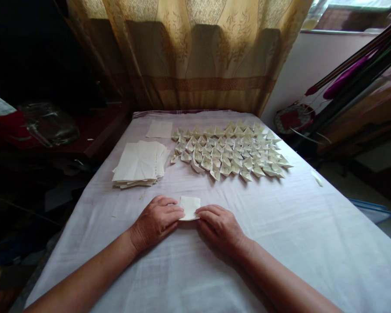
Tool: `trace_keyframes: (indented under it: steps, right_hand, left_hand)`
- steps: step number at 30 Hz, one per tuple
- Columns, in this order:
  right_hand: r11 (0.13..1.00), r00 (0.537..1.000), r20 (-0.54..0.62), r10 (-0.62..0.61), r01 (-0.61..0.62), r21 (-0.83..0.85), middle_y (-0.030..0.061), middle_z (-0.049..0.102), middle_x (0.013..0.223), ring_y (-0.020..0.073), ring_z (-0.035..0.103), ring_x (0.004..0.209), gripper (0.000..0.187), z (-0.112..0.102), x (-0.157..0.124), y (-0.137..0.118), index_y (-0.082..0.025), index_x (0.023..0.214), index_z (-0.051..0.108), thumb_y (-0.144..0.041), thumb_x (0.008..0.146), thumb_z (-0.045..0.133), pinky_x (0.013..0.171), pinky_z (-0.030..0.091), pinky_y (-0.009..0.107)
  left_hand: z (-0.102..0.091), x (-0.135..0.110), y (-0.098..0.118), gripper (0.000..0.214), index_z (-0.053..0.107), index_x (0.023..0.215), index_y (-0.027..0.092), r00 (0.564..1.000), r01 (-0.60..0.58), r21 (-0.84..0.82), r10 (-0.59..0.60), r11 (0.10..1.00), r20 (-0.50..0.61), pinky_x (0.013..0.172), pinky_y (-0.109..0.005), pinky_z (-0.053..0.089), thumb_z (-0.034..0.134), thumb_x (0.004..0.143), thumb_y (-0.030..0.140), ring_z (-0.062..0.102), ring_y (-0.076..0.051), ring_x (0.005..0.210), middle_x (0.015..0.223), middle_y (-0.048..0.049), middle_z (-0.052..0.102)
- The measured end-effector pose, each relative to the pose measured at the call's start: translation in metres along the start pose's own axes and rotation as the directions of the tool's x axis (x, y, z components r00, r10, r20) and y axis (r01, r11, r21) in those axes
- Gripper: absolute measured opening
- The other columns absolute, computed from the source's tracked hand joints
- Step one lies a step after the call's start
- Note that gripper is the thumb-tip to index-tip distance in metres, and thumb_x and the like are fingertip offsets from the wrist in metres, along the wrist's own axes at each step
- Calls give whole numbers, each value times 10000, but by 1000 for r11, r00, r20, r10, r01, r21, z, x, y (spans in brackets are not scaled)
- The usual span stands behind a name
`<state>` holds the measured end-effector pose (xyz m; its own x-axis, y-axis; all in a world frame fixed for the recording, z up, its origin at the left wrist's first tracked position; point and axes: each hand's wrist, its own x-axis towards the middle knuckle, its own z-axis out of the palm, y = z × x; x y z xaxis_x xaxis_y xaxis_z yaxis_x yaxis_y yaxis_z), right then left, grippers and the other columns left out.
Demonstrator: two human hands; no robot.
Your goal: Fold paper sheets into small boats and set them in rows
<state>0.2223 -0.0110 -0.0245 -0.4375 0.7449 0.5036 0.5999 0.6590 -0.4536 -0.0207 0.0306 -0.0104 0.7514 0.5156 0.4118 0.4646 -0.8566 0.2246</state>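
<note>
A small folded piece of cream paper (190, 208) lies on the white cloth in front of me. My left hand (159, 218) grips its left edge, fingers closed on the near corner. On the opposite side my right hand (219, 226) pinches the right edge near the lower corner. Both thumbs are mostly hidden beneath the fingers. Beyond the hands, several folded paper boats (226, 156) stand close together in rows. A stack of paper sheets (138, 161) sits to the left of them, and one single sheet (159, 129) lies flat behind the stack.
The white cloth (299, 243) covers a table whose far edge meets a gold patterned curtain (195, 56). A dark red cabinet (101, 130) with a clear plastic container (50, 124) borders the left. A small patterned bag (295, 118) is at the far right.
</note>
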Motion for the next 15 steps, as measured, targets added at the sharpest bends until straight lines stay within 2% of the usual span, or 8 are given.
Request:
trace_keyframes:
  steps: [5,9,12,15]
  right_hand:
    - [996,993,86,85,-87,19,39,729,857,190,637,802,117,-5,-3,0,-206,915,659,-205,933,543,773,463,323]
    - [977,977,51,209,-211,25,19,680,716,167,608,693,113,-5,-2,1,-200,836,667,-194,903,575,685,430,288]
    - [958,958,41,285,-285,8,8,674,696,159,603,671,118,-3,0,1,-208,775,659,-189,875,600,656,415,274]
    - [932,932,11,362,-361,-14,-11,684,693,163,617,669,78,1,2,0,-219,897,669,-193,858,607,674,424,279]
  left_hand:
    - [1,4,20,141,680,943,202,994,108,-93,-107,990,15,813,-355,450,540,929,214,658,-200,835,822,-12,744]
    - [4,5,25,137,679,946,205,969,247,-75,-245,966,39,717,-330,460,544,927,221,652,-189,745,793,-15,720]
    - [8,5,24,186,656,1069,201,942,335,-47,-334,941,18,717,-322,484,555,917,235,654,-187,746,829,-27,713]
    - [13,6,22,315,584,1227,197,934,356,-35,-357,934,-4,735,-321,501,551,917,239,652,-181,745,830,-21,701]
